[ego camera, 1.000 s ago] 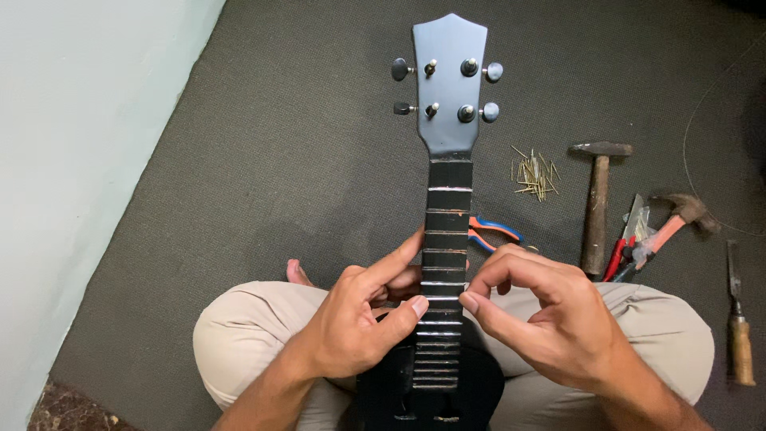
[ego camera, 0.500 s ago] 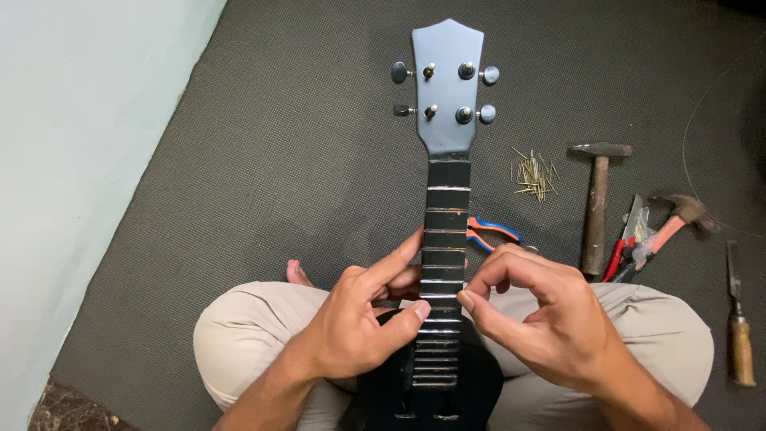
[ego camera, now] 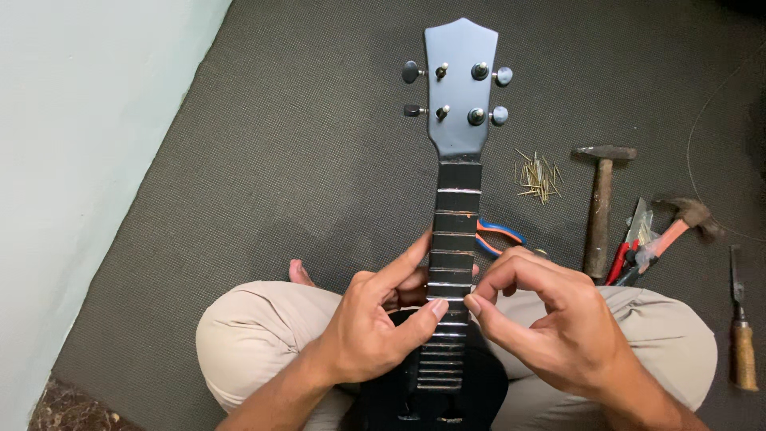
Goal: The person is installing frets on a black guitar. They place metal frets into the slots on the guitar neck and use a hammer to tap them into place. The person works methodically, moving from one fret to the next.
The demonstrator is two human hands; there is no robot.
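Observation:
A small black stringless guitar (ego camera: 456, 215) lies along my lap, with its grey headstock (ego camera: 459, 88) pointing away. My left hand (ego camera: 375, 323) rests on the left edge of the fretboard, index finger stretched up the side and thumb tip on a fret. My right hand (ego camera: 550, 319) pinches at the right edge of the same fret with thumb and fingertips. Both hands touch the neck near where it joins the body. I cannot tell whether a small part is held between the fingers.
On the dark mat to the right lie a pile of small metal pins (ego camera: 538, 177), a hammer (ego camera: 600, 207), a claw hammer (ego camera: 678, 223), red-handled pliers (ego camera: 626, 255), a wooden-handled tool (ego camera: 742, 335) and orange-blue pliers (ego camera: 499, 235). A pale wall (ego camera: 72, 160) runs along the left.
My hands have barely shifted on the same fret. The right fingertips pressed slightly closer to the fretboard edge.

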